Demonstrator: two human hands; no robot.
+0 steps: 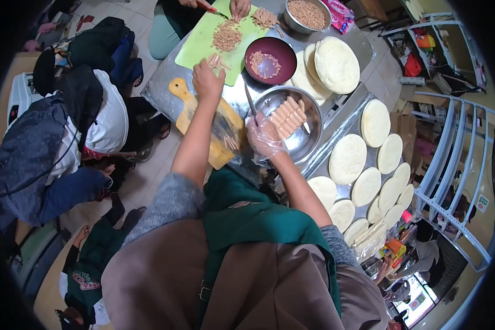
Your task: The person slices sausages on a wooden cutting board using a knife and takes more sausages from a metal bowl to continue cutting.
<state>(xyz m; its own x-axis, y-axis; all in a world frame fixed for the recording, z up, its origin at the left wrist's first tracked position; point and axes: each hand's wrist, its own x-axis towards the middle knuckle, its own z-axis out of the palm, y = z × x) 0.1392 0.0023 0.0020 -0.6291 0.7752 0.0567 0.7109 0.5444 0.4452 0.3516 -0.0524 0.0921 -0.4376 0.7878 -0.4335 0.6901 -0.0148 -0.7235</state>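
Note:
My left hand [208, 83] is bare and reaches over the near edge of the green cutting board [193, 50]. Its thumb and fingers are apart, right at a small pile of sausage strips [219, 62]. My right hand [264, 136] wears a clear plastic glove and is closed on a knife [250, 102], blade pointing away from me. Beside it, a steel bowl [312, 140] holds several whole sausages [289, 116]. Between my forearms lies a wooden cutting board [221, 157] with a few sausage strips on it.
Across the table, another person's hands [240, 9] work with a red-handled knife [208, 6] near diced sausage [227, 36]. A maroon bowl [287, 50] and a bowl of diced sausage [307, 14] stand nearby. Round flat dough bases [347, 159] cover the right side. People sit at left.

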